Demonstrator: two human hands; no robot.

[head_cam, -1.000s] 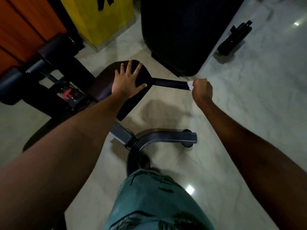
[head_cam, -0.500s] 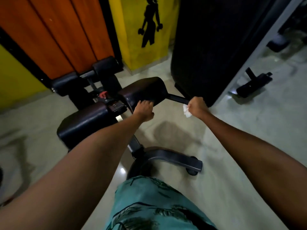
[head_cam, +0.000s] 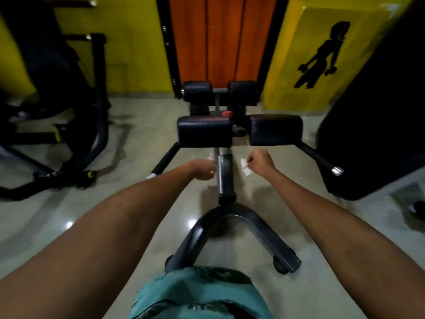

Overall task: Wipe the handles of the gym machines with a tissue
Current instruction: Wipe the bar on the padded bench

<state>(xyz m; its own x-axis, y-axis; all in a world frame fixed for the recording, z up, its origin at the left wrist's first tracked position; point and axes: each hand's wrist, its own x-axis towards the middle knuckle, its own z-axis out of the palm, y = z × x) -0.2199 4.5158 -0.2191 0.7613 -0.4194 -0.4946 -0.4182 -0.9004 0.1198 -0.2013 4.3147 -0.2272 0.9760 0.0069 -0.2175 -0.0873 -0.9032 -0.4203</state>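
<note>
A black hyperextension bench stands in front of me with two thigh pads [head_cam: 204, 131]. Its left handle [head_cam: 164, 160] and right handle [head_cam: 322, 158] slant out from under the pads, each with a chrome end cap. My right hand [head_cam: 261, 163] is a fist pinching a small white tissue [head_cam: 245, 168], which hangs just right of the centre post [head_cam: 225, 173], off both handles. My left hand [head_cam: 202, 169] has its fingers curled just left of the post, and I see nothing in it. Neither hand touches a handle.
The bench's curved base [head_cam: 232, 217] lies on the shiny floor near my legs. Another black machine frame [head_cam: 96, 116] stands at the left and a large black machine body [head_cam: 377, 125] at the right. Beyond the ankle rollers [head_cam: 218, 90] is an orange door.
My view swung left to face the bench head-on. My right hand came off the right handle with the tissue, and my left hand left the pad; both now hover by the centre post.
</note>
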